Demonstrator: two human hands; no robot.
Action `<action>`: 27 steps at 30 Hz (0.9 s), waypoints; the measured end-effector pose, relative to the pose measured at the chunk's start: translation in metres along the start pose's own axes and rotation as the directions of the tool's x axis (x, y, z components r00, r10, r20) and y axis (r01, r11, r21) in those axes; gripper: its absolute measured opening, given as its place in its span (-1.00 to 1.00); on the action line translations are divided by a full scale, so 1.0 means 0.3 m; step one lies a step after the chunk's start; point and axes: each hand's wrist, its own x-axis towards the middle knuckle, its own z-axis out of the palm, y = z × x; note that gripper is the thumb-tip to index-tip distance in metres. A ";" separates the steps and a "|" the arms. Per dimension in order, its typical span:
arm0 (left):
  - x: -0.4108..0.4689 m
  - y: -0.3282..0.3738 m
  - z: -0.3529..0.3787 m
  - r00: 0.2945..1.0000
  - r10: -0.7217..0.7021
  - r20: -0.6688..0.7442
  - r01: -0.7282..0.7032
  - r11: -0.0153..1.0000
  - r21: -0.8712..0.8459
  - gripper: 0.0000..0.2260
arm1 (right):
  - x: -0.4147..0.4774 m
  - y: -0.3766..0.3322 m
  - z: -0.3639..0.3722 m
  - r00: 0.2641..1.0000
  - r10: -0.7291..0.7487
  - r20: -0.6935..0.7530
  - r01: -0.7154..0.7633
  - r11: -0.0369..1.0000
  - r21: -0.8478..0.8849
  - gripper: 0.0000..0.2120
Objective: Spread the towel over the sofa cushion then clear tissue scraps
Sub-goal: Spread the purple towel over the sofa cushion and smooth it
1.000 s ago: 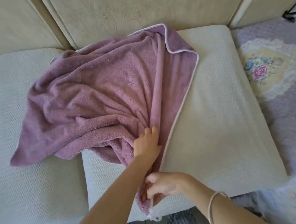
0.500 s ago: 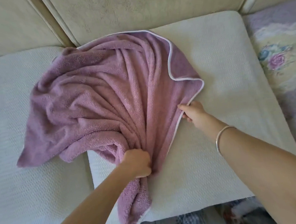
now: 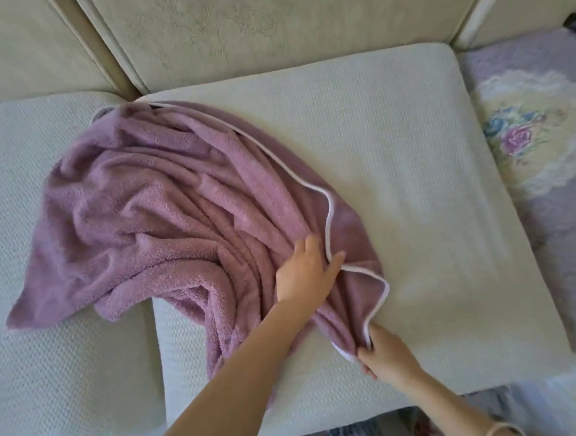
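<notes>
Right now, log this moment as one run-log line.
step: spreading towel | left hand: flat on folds | right hand: pinching white edge | towel: bunched, straddling two cushions | tissue: none visible

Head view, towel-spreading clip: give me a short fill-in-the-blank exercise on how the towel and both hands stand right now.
1. The fluffy purple towel with white piping lies ____ rather than spread flat.
2. The left hand rests open, palm down, on the ____.
3. The right hand pinches the towel's ____ piped edge.
4. Most of the cream woven sofa cushion under the hands is ____ by the towel.

Missing words: bunched; towel; white; uncovered
</notes>
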 end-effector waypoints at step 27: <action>0.250 -0.065 -0.146 0.995 -0.095 0.033 0.095 0.995 -0.022 -0.76 | 0.411 -0.567 -0.377 0.867 -0.484 -0.122 0.322 0.729 -0.604 -0.70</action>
